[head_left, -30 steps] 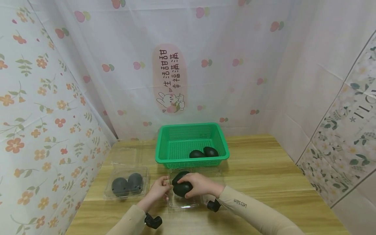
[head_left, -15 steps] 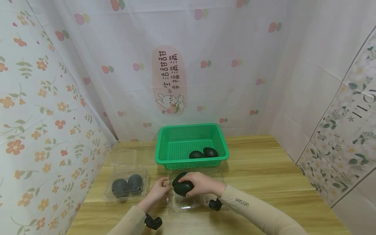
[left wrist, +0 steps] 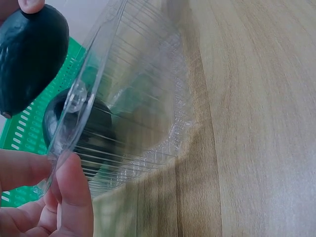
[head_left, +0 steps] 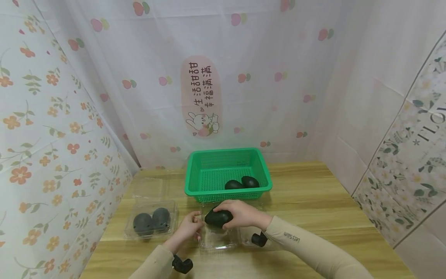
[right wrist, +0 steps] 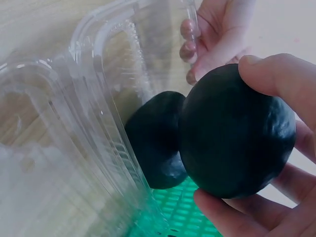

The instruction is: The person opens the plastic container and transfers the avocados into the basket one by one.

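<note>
In the head view my right hand (head_left: 240, 214) holds a dark avocado (head_left: 217, 219) over an open clear plastic clamshell box (head_left: 220, 246). Fingers and thumb wrap its sides in the right wrist view. A second avocado (right wrist: 157, 140) lies inside the box, behind the held one; in the head view the held one mostly covers it. At the box's left side, my left hand (head_left: 189, 225) pinches the rim between thumb and fingers, plain in the left wrist view, where the held avocado (left wrist: 32, 57) hangs outside the near wall (left wrist: 143, 98).
Behind the box stands a green plastic basket (head_left: 203, 193) with two avocados (head_left: 250, 181) at its near right. To the left, another clear clamshell (head_left: 129, 235) holds two avocados (head_left: 161, 219), its lid (head_left: 150, 186) folded back. Patterned curtains (head_left: 278, 116) enclose the wooden table (head_left: 313, 201).
The right hand has shifted slightly away and to the right with its avocado, which now covers the other one in the head view. The left hand stays at the rim.
</note>
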Motion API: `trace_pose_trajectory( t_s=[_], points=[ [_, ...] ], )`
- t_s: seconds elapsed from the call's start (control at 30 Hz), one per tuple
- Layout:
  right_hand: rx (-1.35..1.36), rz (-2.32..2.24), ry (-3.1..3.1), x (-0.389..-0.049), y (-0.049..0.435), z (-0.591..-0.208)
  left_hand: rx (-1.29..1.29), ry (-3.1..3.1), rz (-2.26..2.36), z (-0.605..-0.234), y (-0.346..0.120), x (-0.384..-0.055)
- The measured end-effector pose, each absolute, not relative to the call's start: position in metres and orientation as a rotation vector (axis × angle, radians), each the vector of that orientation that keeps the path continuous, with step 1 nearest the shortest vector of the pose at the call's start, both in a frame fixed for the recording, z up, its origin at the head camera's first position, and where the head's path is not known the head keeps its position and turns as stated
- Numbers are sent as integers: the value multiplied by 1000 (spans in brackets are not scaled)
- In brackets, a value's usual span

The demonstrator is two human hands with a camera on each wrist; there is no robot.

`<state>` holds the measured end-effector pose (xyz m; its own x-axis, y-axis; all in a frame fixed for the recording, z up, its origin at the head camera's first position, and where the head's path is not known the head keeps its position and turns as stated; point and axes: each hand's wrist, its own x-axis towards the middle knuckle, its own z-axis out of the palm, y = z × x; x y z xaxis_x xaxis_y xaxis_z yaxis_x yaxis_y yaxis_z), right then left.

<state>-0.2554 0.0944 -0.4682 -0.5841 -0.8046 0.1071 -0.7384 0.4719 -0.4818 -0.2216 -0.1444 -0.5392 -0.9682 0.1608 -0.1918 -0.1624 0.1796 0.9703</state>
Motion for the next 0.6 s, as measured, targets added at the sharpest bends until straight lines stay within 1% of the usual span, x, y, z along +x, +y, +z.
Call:
trace_pose_trajectory(
  t_s=[0.33,0.6],
  points=[
    [-1326,-729,2605,-261,101,-458,13,2206,1867,-538,-143,-222],
    [-1311,-705,2638,-271,107,-441,20,2222,1857,-536,-144,-219]
  ],
)
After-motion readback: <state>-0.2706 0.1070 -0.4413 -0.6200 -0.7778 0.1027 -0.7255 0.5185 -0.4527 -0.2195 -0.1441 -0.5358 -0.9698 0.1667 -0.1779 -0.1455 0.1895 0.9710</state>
